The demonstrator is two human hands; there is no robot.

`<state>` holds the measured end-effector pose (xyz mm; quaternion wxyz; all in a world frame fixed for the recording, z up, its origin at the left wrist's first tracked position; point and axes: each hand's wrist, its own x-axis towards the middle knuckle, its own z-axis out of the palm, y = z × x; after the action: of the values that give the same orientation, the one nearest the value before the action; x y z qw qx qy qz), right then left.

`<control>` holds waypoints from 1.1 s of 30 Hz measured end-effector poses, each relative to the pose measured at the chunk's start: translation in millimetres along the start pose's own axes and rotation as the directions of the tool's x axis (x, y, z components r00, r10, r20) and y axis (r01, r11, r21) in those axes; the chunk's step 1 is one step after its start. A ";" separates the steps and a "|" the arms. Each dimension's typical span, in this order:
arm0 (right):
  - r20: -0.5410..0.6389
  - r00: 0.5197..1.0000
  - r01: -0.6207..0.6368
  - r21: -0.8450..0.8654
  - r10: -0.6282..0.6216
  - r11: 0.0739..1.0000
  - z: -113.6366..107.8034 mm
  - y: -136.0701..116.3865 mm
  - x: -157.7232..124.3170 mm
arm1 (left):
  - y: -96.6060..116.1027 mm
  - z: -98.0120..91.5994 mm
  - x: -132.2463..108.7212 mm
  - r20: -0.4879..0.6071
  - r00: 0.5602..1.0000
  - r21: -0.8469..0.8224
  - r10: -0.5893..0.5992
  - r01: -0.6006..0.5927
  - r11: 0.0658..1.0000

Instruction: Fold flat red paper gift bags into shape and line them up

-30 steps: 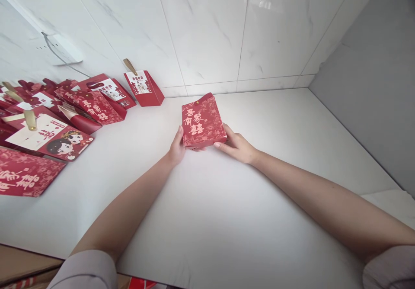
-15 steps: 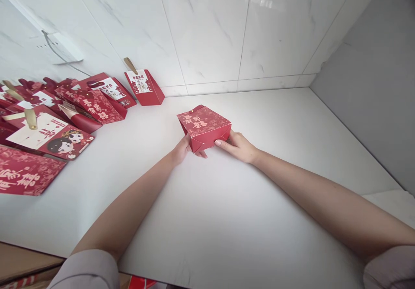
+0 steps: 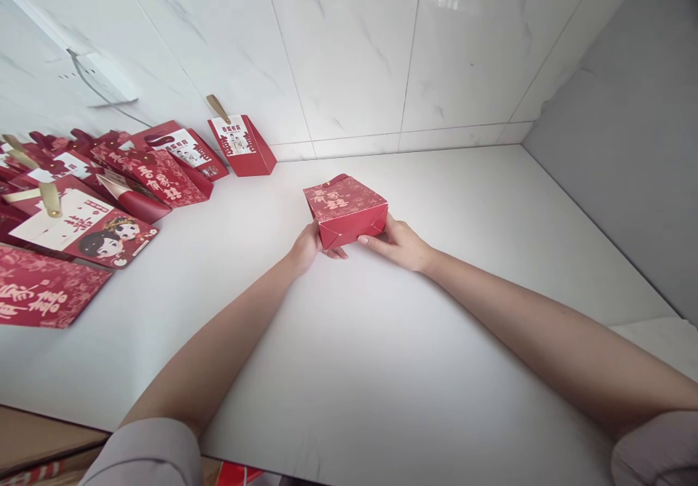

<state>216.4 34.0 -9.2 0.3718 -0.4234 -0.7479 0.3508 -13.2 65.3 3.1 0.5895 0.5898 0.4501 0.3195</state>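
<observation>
A red paper gift box with gold characters and a floral print lies tilted on its side, its folded base facing me. My left hand holds it at its left lower edge, with some fingers reaching beneath. At the right lower corner my right hand grips the box, thumb at the base's bottom edge. The box hides part of the fingers of both hands.
Several red gift boxes with ribbon handles crowd the left of the white table. One red box stands against the tiled wall. A cable hangs from a wall socket. Cardboard shows below the table's front edge.
The held box has turned slightly, and its left lower corner has risen a little. Both hands remain on it.
</observation>
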 end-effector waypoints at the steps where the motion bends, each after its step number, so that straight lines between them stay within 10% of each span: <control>1: 0.007 1.000 0.003 0.005 -0.003 1.000 0.0 -0.1 0.2 | -0.4 -0.1 0.5 -0.008 1.000 0.000 -0.002 0.002 1.000; 33: 0.033 0.999 -0.005 0.026 0.004 1.000 -0.3 0.9 1.4 | 4.0 3.3 -1.4 -0.056 0.998 0.027 0.006 -0.005 1.000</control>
<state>216.5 35.7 -9.5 0.3641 -0.4145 -0.7483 0.3684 -10.1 63.1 7.0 0.5679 0.5896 0.4691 0.3314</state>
